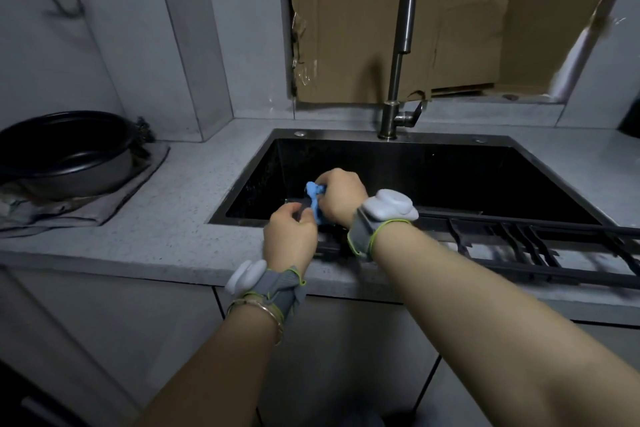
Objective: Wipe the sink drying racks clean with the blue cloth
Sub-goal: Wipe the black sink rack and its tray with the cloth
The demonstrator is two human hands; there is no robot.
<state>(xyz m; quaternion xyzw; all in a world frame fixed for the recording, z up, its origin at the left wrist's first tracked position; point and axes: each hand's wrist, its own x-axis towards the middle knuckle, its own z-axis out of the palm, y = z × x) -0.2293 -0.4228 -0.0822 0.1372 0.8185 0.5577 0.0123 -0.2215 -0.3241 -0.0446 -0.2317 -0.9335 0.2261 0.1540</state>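
Observation:
A black drying rack (540,246) lies along the near edge of the dark sink (242,184), its slats reaching to the right. My right hand (341,196) grips the bunched blue cloth (315,199) and presses it onto the rack's left end. Just in front of it, my left hand (289,236) is closed on that same end of the rack. The part of the rack under both hands is mostly hidden. Both wrists carry grey straps with white sensors.
A steel faucet (401,55) stands behind the sink, with cardboard (381,17) covering the opening behind it. On the left counter, a black pan (65,149) rests on a grey towel (104,204). Grey countertop (166,236) surrounds the sink.

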